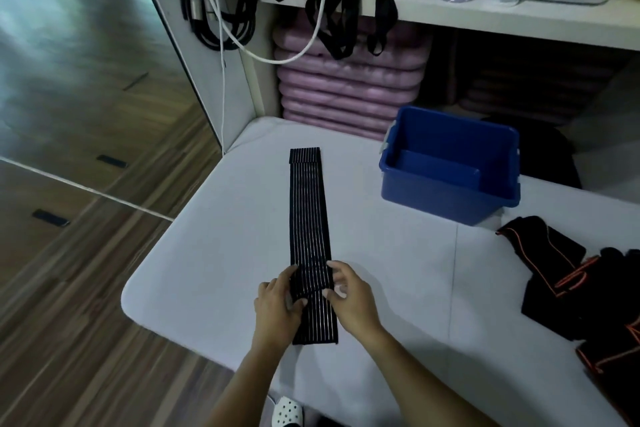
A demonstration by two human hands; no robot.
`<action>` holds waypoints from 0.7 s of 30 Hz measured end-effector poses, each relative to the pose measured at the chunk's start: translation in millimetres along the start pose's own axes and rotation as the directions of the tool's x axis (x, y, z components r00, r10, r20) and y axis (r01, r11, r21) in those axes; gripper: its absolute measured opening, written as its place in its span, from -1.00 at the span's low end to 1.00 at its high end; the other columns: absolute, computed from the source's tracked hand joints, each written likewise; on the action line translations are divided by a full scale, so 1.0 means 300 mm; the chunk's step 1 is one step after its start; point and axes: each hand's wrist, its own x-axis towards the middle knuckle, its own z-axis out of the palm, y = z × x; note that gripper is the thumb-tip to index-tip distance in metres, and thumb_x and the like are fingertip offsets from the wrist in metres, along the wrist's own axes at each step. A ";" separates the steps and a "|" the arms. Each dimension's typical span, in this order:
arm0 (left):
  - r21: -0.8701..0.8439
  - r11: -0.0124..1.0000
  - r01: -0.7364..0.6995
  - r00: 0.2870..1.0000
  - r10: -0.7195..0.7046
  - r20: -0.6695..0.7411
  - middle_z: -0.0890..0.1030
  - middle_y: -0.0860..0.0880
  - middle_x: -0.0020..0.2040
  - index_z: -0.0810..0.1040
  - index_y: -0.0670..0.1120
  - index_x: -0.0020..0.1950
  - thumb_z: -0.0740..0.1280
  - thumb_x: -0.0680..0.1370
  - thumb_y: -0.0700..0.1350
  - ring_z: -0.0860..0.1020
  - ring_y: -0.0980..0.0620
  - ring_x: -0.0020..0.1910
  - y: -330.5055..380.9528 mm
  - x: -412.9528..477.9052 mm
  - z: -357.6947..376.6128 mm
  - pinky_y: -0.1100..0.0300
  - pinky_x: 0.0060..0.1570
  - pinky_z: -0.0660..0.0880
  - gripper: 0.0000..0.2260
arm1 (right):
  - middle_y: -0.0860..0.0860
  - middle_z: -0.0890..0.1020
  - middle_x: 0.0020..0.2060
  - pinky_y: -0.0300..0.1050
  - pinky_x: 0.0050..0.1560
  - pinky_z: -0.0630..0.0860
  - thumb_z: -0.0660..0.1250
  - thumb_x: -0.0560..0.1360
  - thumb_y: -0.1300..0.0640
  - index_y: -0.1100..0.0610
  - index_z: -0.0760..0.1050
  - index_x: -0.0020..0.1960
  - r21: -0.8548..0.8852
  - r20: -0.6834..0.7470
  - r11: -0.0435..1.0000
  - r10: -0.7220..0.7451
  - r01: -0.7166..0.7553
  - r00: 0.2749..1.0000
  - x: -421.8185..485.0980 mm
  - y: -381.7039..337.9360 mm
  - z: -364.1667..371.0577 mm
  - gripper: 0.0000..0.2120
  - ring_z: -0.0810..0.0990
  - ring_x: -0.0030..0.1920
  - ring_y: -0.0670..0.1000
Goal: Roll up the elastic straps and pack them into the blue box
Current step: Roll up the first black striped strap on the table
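Gripping a long black elastic strap (308, 211) lined with thin pale ribs, a person's left hand (277, 308) and right hand (349, 298) curl their fingers round a raised hump in the band on a smooth pale grey counter (207, 270). The strap lies flat, its long axis running from 6 o'clock to 12 o'clock, straight away from the hands. A short tail lies nearer the body and the longer stretch lies beyond the fingers. The hands sit one at each edge, neither clearly nearer. Whether the hump is a fold or the beginning of a roll cannot be told. A glossy, open-topped blue plastic box (450, 198) stands at 2 o'clock, well apart, with no straps visible inside. Rolling would likely run toward 12 o'clock. A heap of black bands with orange piping (571, 288) lies at 3 o'clock.
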 end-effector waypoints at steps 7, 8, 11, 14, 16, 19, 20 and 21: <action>-0.230 0.971 -0.065 0.998 0.058 -0.039 0.54 0.00 -0.23 0.44 0.01 0.25 0.34 0.48 -0.30 0.53 0.07 -0.26 0.019 0.008 -0.044 0.35 -0.22 0.43 -0.61 | -0.09 0.58 -0.03 -0.22 0.10 0.48 0.37 0.48 0.14 -0.18 0.40 0.28 0.000 -0.078 0.990 -0.143 0.143 0.987 -0.011 -0.033 -0.038 -0.56 0.56 0.03 -0.11; -0.239 0.969 -0.058 0.998 0.051 -0.033 0.55 -0.01 -0.22 0.44 0.02 0.25 0.32 0.49 -0.29 0.54 0.05 -0.29 0.021 0.012 -0.048 0.34 -0.27 0.45 -0.61 | -0.06 0.59 -0.03 -0.22 0.09 0.49 0.36 0.48 0.16 -0.15 0.40 0.29 0.023 -0.072 0.989 -0.146 0.148 0.987 -0.013 -0.044 -0.045 -0.56 0.56 0.02 -0.09; -0.248 0.969 0.010 1.000 -0.010 0.002 0.54 -0.04 -0.12 0.41 0.04 0.27 0.30 0.51 -0.29 0.54 0.04 -0.33 0.032 0.018 -0.053 0.39 -0.42 0.44 -0.62 | 0.02 0.57 -0.03 -0.13 0.08 0.55 0.34 0.49 0.24 -0.07 0.38 0.33 0.080 -0.014 0.992 -0.098 0.099 0.995 -0.025 -0.062 -0.047 -0.53 0.58 -0.03 -0.01; -0.230 0.968 0.096 0.992 -0.074 0.103 0.56 -0.04 -0.07 0.40 0.01 0.30 0.30 0.50 -0.32 0.54 0.06 -0.28 0.015 0.001 -0.039 0.41 -0.42 0.44 -0.57 | -0.07 0.55 -0.02 -0.02 0.03 0.60 0.35 0.48 0.23 -0.12 0.35 0.33 -0.010 0.030 0.999 -0.052 0.052 0.998 -0.044 -0.026 -0.031 -0.50 0.61 -0.07 -0.07; -0.194 0.973 0.122 0.985 -0.095 0.143 0.58 -0.04 -0.01 0.40 -0.01 0.32 0.32 0.47 -0.36 0.55 0.07 -0.23 -0.012 -0.020 -0.020 0.45 -0.34 0.43 -0.53 | -0.13 0.53 -0.05 0.00 -0.04 0.61 0.36 0.46 0.21 -0.13 0.35 0.32 -0.077 0.044 0.997 -0.020 0.023 0.999 -0.068 0.007 -0.021 -0.49 0.61 -0.15 -0.07; -0.145 0.984 0.107 0.986 -0.087 0.142 0.56 -0.06 0.04 0.45 -0.01 0.29 0.39 0.40 -0.36 0.53 0.09 -0.16 -0.031 -0.041 0.000 0.49 -0.27 0.39 -0.49 | -0.15 0.48 -0.04 -0.06 -0.09 0.62 0.38 0.44 0.26 -0.07 0.37 0.34 -0.129 0.046 0.992 -0.005 0.011 0.999 -0.093 0.040 -0.013 -0.47 0.59 -0.21 -0.06; -0.130 0.986 0.100 0.987 -0.082 0.140 0.53 -0.04 0.00 0.47 0.00 0.28 0.41 0.39 -0.35 0.50 0.11 -0.17 -0.028 -0.045 0.001 0.50 -0.26 0.37 -0.49 | -0.16 0.47 -0.03 -0.09 -0.10 0.62 0.39 0.44 0.26 -0.07 0.37 0.34 -0.148 0.044 0.989 -0.008 0.014 0.999 -0.098 0.045 -0.014 -0.46 0.58 -0.22 -0.06; -0.105 0.991 0.083 0.989 -0.069 0.132 0.49 -0.02 -0.03 0.48 -0.01 0.27 0.42 0.38 -0.33 0.48 0.12 -0.19 -0.025 -0.049 0.000 0.48 -0.23 0.37 -0.50 | -0.16 0.47 -0.01 -0.11 -0.09 0.61 0.40 0.43 0.25 -0.07 0.36 0.35 -0.165 0.043 0.986 -0.018 0.024 0.999 -0.101 0.048 -0.015 -0.45 0.57 -0.22 -0.07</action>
